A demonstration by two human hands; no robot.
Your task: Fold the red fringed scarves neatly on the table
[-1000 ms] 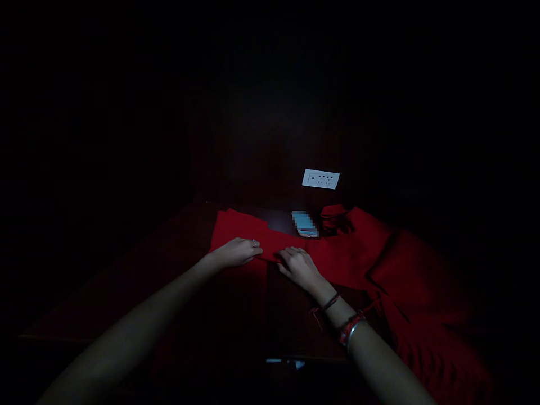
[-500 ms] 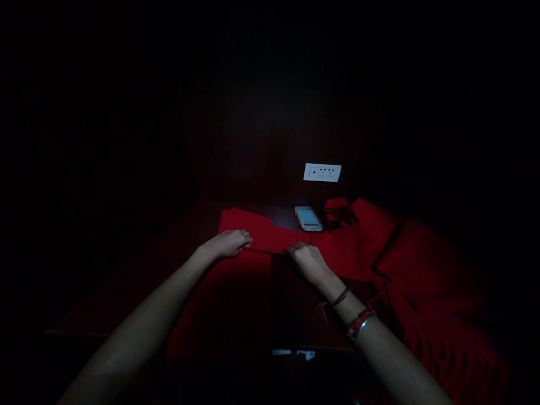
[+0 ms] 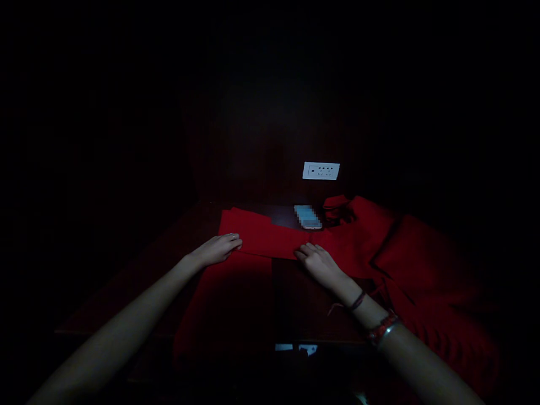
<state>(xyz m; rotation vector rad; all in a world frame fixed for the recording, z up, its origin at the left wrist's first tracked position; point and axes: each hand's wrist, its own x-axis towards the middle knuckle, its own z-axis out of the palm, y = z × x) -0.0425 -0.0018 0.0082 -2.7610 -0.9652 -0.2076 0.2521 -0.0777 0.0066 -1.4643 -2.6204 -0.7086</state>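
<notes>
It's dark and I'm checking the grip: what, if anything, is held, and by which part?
The left hand and right hand touch the red cloth along its folded strip's near edge; whether they pinch or merely press it cannot be told.

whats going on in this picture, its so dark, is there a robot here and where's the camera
There is no robot: these are a person's two bare hands. The camera is worn on that person's head, looking forward and down, so the forearms reach in from the bottom.

The left hand and right hand both touch the near edge of a flat strip of red cloth. Whether they pinch it or only press it is hard to tell. More red cloth lies heaped on the right.

The cloth lies on a dark table. Behind the strip is what looks like a phone, its screen pixelated. Beyond it, a white socket plate is on the wall. The rest is mostly too dark to make out.
</notes>
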